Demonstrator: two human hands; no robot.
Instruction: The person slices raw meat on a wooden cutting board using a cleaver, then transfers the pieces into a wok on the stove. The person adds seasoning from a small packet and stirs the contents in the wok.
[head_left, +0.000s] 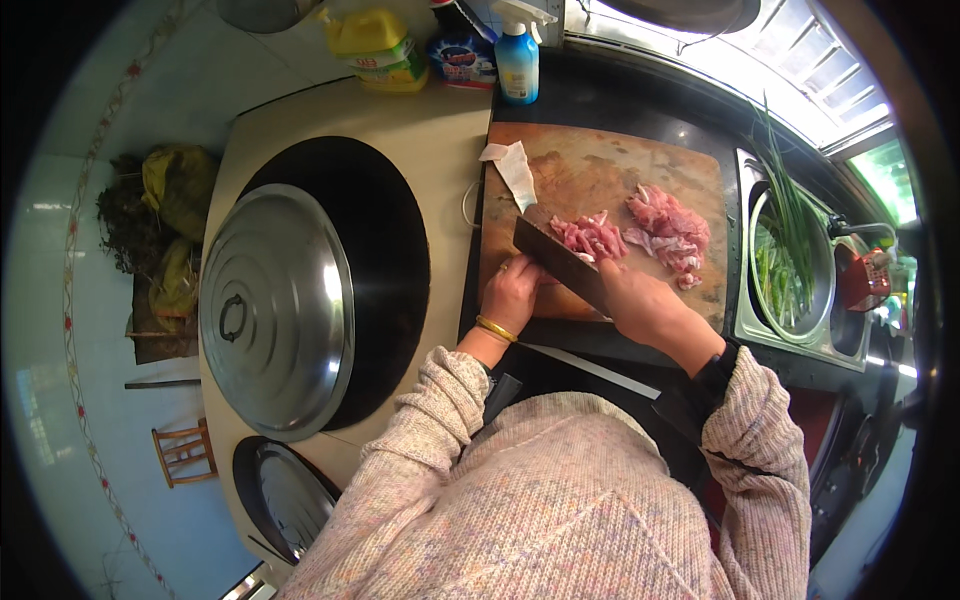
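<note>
A wooden cutting board (585, 165) lies on the dark counter before me. My right hand (646, 300) grips a cleaver (562, 264), its broad dark blade slanting across the board. Left of the blade, my left hand (511, 294) presses a piece of raw meat (550, 280), mostly hidden under the fingers and the blade. Beyond the cleaver sits a pile of cut meat strips (590, 234). A larger heap of raw meat (675, 225) rests farther right on the board. Pale strips, perhaps skin or fat (516, 171), lie near the board's far left corner.
Left of the board, a large metal lid (277, 307) partly covers a built-in wok (390, 277). A metal sink (742, 172) at right holds a basin of green vegetables (780, 277) with long green onions (787, 195). A blue spray bottle (517, 67) and a yellow jug (375, 49) stand behind.
</note>
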